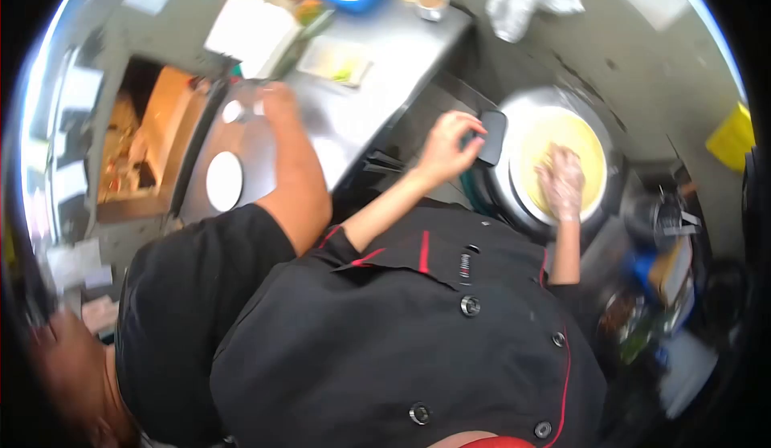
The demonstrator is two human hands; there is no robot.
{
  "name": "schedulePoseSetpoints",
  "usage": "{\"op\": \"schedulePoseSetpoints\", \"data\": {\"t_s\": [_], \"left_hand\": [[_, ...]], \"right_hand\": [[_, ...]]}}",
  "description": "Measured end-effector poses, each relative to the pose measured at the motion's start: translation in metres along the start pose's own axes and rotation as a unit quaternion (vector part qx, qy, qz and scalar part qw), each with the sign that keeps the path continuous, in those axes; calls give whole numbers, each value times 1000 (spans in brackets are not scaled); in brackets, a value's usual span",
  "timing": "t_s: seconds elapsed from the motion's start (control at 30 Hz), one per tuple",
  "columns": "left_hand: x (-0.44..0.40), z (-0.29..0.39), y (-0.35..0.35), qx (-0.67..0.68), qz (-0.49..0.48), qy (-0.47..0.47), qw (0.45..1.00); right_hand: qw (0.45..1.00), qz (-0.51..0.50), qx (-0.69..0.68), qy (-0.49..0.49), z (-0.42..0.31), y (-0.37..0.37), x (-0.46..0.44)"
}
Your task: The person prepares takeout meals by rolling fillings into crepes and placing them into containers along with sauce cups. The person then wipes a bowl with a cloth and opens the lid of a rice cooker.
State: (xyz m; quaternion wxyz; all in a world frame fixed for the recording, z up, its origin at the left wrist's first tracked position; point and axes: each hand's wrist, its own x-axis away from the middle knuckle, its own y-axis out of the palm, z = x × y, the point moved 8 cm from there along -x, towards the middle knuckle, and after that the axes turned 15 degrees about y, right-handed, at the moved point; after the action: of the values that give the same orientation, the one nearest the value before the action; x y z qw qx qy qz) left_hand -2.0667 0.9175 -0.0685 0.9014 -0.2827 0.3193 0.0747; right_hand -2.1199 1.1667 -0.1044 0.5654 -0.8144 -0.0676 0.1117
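Your left hand (454,149) is half-spread beside the black piece (493,139); gloved right hand (564,181) on yellow mixture (554,127), can't tell grip; unbraced, the bowl (524,115) could skid.

From where I stand I can't tell whether the bare left hand (451,149) touches the dark rectangular block (492,139) or only overlaps it. The clear-plastic-gloved right hand (564,181) hides part of the soft pale-yellow mass (548,131), its fingertips too blurred to say how deep they go. At the silvery steel counter (393,71), a co-worker's bare hand (278,99) is a smear. The draped white cloth (526,2) and bright blue tray (361,3) are cut off at the top, and the small marking on the black jacket (361,327) is unreadable.
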Motion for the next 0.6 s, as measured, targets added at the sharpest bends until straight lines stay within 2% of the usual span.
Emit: {"op": "schedulePoseSetpoints", "data": {"t_s": [0.07, 0.17, 0.2, 0.3, 0.4, 0.47, 0.5, 0.53, 0.57, 0.6], "left_hand": [[0, 7, 2, 28, -11, -10, 999], [0, 9, 3, 62, -21, -30, 997], [-2, 4, -2, 46, -11, -29, 998], [-5, -2, -13, 0, 19, -29, 999], [-7, 4, -9, -3, 6, -7, 1000], [-7, 10, 3, 19, -21, -3, 1000], [-4, 11, 10, 35, -34, -8, 999], [-2, 9, 15, 34, -52, -5, 998], [0, 7, 21, 30, -67, -2, 997], [-2, 7, 24, 35, -73, -10, 997]], "right_hand": [[1000, -4, -3, 19, -2, -1, -5], [998, 64, 18, 9, -17, -9, -8], [998, -51, 33, 20, -8, 12, -15], [997, -78, 3, 22, 11, 10, -17], [999, -27, 19, 41, 22, -29, -4], [989, -84, 35, 118, 45, -28, 8], [987, -67, 80, 119, 56, -19, 13], [980, -108, 82, 143, 53, -22, 11], [990, -59, -6, 125, 51, -29, 14], [987, -78, -14, 140, 51, -31, 15]]}}
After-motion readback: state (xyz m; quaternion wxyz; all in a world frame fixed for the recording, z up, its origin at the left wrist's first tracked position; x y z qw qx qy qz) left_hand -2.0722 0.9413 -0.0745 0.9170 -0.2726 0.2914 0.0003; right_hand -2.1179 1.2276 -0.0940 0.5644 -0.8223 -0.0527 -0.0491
